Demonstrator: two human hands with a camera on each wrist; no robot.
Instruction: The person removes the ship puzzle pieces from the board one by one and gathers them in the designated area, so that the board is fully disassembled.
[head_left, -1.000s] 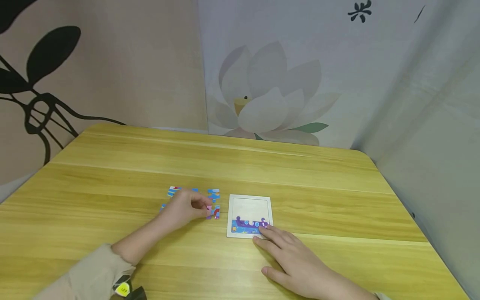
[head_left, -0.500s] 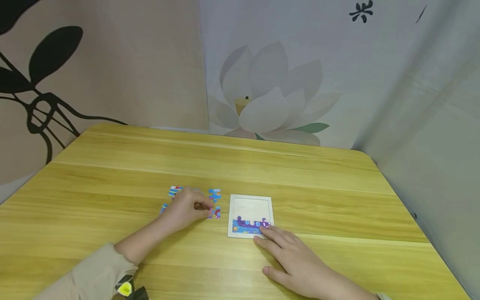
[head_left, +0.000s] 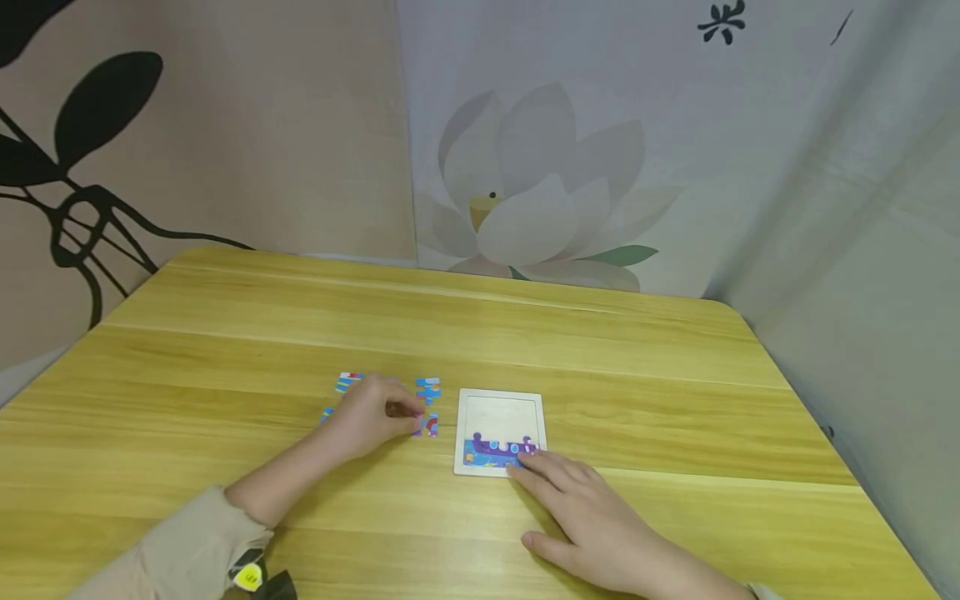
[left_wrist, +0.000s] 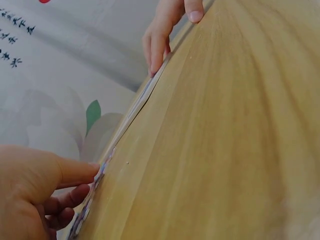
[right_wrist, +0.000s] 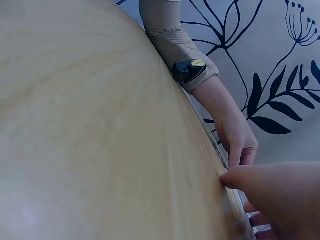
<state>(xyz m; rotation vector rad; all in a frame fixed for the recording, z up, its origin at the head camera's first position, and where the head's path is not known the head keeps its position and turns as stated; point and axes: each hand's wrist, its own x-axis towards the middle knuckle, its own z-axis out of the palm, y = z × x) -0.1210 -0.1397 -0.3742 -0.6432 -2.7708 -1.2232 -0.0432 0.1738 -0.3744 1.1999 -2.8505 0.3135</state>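
Observation:
My left hand [head_left: 367, 421] pinches a pink and purple jigsaw piece [head_left: 417, 432] between thumb and fingers, low over the table. Right beside it is a jigsaw piece with a red arc [head_left: 432, 426]. To the right lies a square white puzzle tray [head_left: 501, 415], its bottom row filled with joined blue and purple pieces [head_left: 491, 453]. The right hand [head_left: 581, 521] has its fingers extended, fingertips resting on the tray's lower right corner. In the left wrist view, the left thumb and fingers [left_wrist: 75, 172] are close to the pieces, seen edge-on.
More loose blue jigsaw pieces lie around the left hand, such as one [head_left: 428, 389] behind its fingertips and another [head_left: 348, 382] further left; the hand partly covers this group. The wooden table [head_left: 600, 367] ends at a printed curtain [head_left: 555, 167].
The left fingers have shifted slightly over the pink and purple piece, covering more of it, and the red-arc piece has moved a little. The right hand stays almost still on the tray.

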